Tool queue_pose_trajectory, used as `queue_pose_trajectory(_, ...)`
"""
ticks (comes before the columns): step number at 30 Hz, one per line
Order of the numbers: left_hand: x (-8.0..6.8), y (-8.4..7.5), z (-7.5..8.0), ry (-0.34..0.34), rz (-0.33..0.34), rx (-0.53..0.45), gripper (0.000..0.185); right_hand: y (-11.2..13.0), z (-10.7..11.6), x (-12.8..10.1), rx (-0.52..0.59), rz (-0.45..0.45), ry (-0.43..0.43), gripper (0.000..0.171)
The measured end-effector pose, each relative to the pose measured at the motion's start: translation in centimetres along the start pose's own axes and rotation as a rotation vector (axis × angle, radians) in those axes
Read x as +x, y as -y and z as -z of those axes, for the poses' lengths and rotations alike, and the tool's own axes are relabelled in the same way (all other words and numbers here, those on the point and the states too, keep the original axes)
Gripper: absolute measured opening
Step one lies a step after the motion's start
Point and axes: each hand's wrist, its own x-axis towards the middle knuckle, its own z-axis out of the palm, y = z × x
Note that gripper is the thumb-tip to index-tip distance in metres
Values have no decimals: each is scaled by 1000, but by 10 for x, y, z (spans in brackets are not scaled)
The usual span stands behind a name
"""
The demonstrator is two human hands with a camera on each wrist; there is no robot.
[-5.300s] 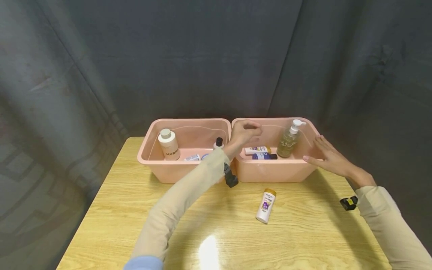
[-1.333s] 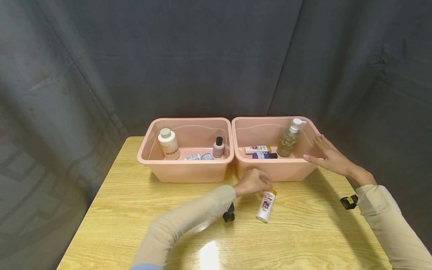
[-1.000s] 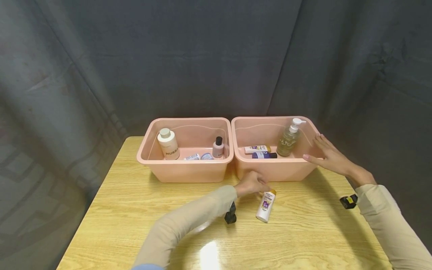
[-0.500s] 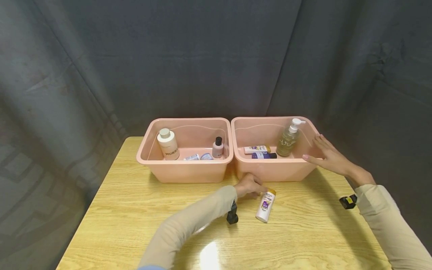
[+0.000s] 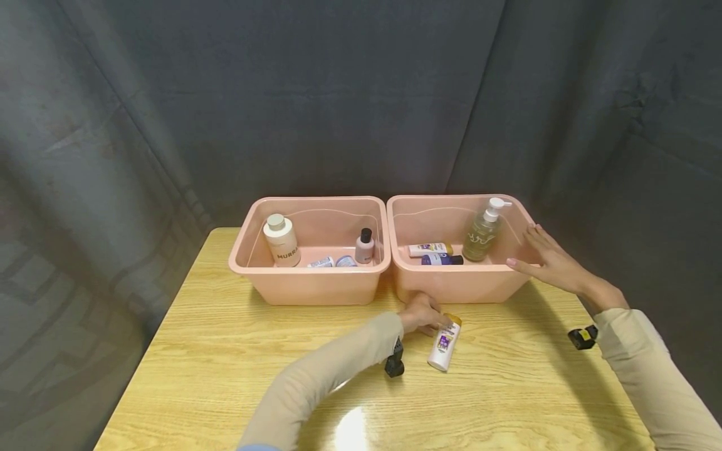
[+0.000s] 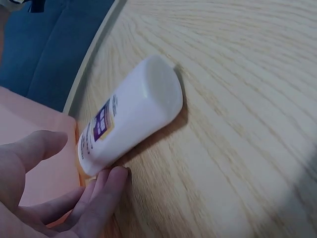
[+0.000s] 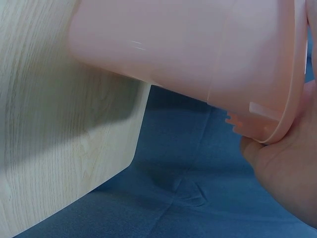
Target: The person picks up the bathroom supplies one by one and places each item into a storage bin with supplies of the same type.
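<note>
On the table lies a white bottle with a gold cap and a purple label (image 5: 444, 346). My left hand (image 5: 422, 314) is at its cap end, next to the front of the right pink bin (image 5: 451, 288). In the left wrist view, the fingertips (image 6: 118, 174) are right against the bottle's lower side near the cap, while the thumb (image 6: 47, 144) stands apart above. My right hand (image 5: 558, 263) grips that bin at its front right corner. A digit (image 7: 251, 149) hooks below the outer rim in the right wrist view; the thumb lies over the front rim.
The right bin holds a green pump bottle (image 5: 482, 235), a white-and-gold bottle (image 5: 429, 250) and a dark blue bottle (image 5: 439, 259). Beside it, the left pink bin (image 5: 316, 288) contains a large white bottle (image 5: 282, 243), a black-capped bottle (image 5: 365, 249) and small containers. A grey curtain (image 5: 338, 94) hangs behind.
Earlier my left hand was over the right bin; it has come down to the bottle on the table and shifted slightly right along its cap. The right hand has stayed put.
</note>
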Motion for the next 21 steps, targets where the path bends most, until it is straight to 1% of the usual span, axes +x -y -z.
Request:
queue_pose_trajectory(3,-1,-1,-4,-2,0,7,32,0,0,0,3,-4,1,96)
queue_pose_trajectory(5,-2,-2,-6,-12,-9,41,36,0,0,0,2,-4,2,96)
queue_pose_trajectory(8,-1,-2,-9,-34,-39,140,41,0,0,0,-3,-1,1,95)
queue_pose_trajectory(9,-1,-2,-9,-48,-59,198,42,0,1,0,-3,0,1,95)
queue_pose_trajectory(10,0,-1,-10,-55,-69,231,42,0,1,0,-5,1,0,95)
queue_pose_trajectory(13,0,1,-12,-67,-96,330,39,1,1,0,-7,3,-3,95)
queue_pose_trajectory(15,1,2,-13,-67,-105,378,35,1,1,0,-9,2,-3,95)
queue_pose_trajectory(16,1,3,-14,-62,-102,380,33,2,1,0,-9,-1,-3,95)
queue_pose_trajectory(18,1,3,-15,-64,-101,416,31,2,1,0,-9,-6,0,96)
queue_pose_trajectory(21,0,2,-17,-64,-87,430,27,3,1,0,-9,-10,5,96)
